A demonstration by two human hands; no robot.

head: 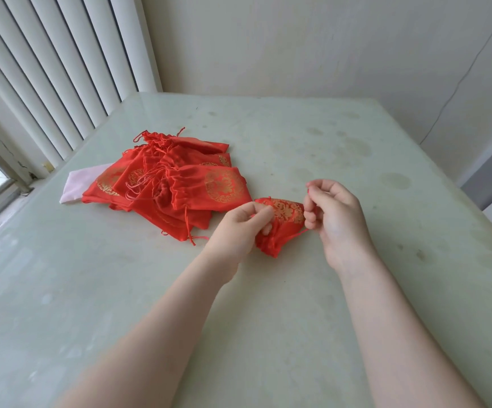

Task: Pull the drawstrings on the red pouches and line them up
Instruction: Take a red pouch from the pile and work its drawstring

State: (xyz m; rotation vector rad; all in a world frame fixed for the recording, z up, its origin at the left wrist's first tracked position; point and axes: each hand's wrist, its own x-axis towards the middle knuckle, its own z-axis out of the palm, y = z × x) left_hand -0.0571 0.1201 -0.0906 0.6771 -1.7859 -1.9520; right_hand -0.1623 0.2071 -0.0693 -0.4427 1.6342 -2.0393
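We have one red pouch [280, 222] held between both hands just above the pale table [268, 290], to the right of the heap. Our left hand [244, 228] pinches the left side near the gathered mouth, fingers curled onto fabric or cord, hard to tell which. Our right hand [333, 216] has fingers curled around a thin red drawstring [299, 232] running out from the neck of the pouch; another bit of red cord shows at the top of that hand near the thumb. So both hands are closed on this pouch or its strings, set apart on opposite sides, which makes sense for pulling the cords outward to cinch the mouth. The mouth end points toward us and already looks bunched, so we judge the tightening is under way or nearly done. The pile of red pouches [177, 187] sits left of the hands, overlapping loosely, cords tangled on top, mouths mostly looking loose; a few look partly gathered. A pink cloth [77, 187] pokes out from under the pile's left edge. No lined-up row is visible anywhere on the table, so we judge the task is at an early stage, probably the first pouch. The bare table to the right and front leaves room for starting a row. Vertical blinds [62, 69] and a window are at the left, plain wall behind. Risk: the cords in the heap may snag when the next pouch is lifted.
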